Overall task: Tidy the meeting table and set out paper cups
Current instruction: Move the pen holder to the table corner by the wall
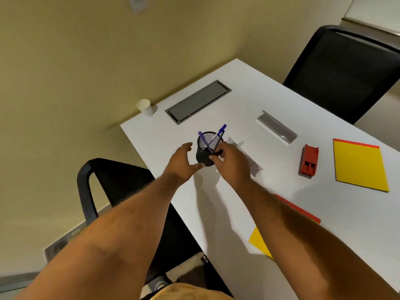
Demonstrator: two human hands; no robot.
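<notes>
Hands (pixel 207 158) around black pen holder (pixel 204 152)

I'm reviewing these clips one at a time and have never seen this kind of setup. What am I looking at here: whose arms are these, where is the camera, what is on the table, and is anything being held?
There is no machine here. A person wears one wide-angle camera on the head, looking down at their own bare arms. The right hand grips the rim of a black mesh pen holder standing on the white table; purple pens stick out of it. The left hand is open beside the holder, its thumb near the base, not clearly gripping. Also on the table: one paper cup at the far corner, a grey cable hatch, a red stapler, a yellow notepad, and a second yellow pad partly hidden under the right arm. Black chairs stand around it.
</notes>
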